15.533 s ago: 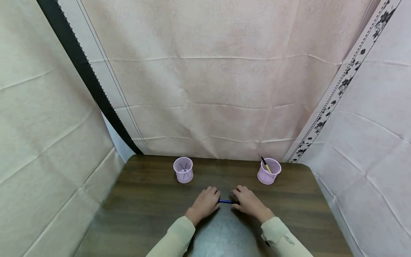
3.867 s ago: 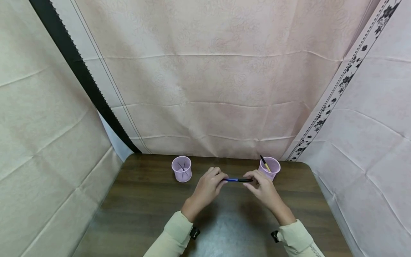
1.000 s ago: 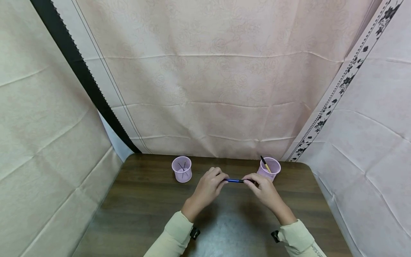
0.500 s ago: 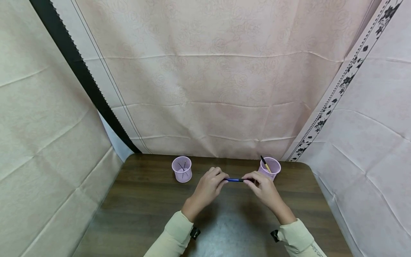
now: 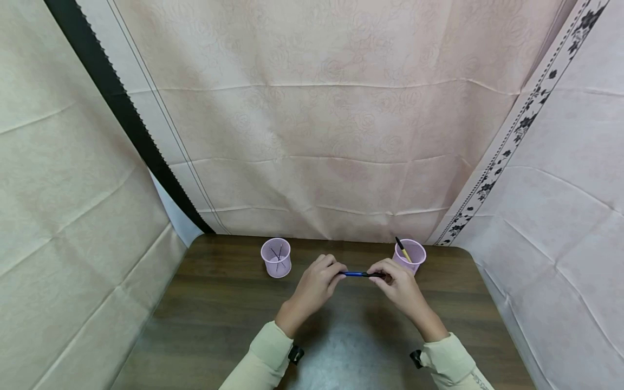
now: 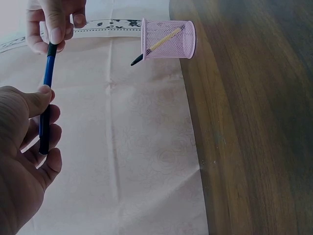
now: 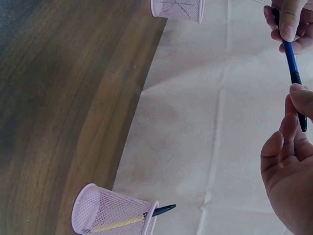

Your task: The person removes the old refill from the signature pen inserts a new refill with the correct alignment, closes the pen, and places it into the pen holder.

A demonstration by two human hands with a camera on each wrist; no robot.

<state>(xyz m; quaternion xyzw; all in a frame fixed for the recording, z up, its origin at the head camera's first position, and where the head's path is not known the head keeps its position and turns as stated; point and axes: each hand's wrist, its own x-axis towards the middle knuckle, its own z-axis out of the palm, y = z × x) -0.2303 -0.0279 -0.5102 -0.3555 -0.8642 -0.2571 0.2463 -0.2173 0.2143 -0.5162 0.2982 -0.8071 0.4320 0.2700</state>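
Observation:
A slim blue pen (image 5: 358, 274) with dark ends is held level between both hands, above the table. My left hand (image 5: 316, 284) pinches its left part between thumb and fingers; the dark rear end of the pen (image 6: 45, 132) lies along those fingers in the left wrist view. On the other side my right hand (image 5: 401, 287) pinches the ribbed black grip, thumb on top. The black pointed tip shows beyond the right thumb in the right wrist view, over the curled right fingers (image 7: 288, 132).
Two pink mesh cups stand toward the table's back edge. The left cup (image 5: 275, 266) shows thin dark crossed lines; the right cup (image 5: 415, 252), behind my right hand, holds a yellow-and-black pen (image 5: 402, 249). A cloth (image 5: 322, 135) hangs behind the brown wooden table (image 5: 219, 303).
Since the oldest frame both hands have lifted the pen from low over the table and moved it toward the cups. Over the last second the hands and pen stay almost still.

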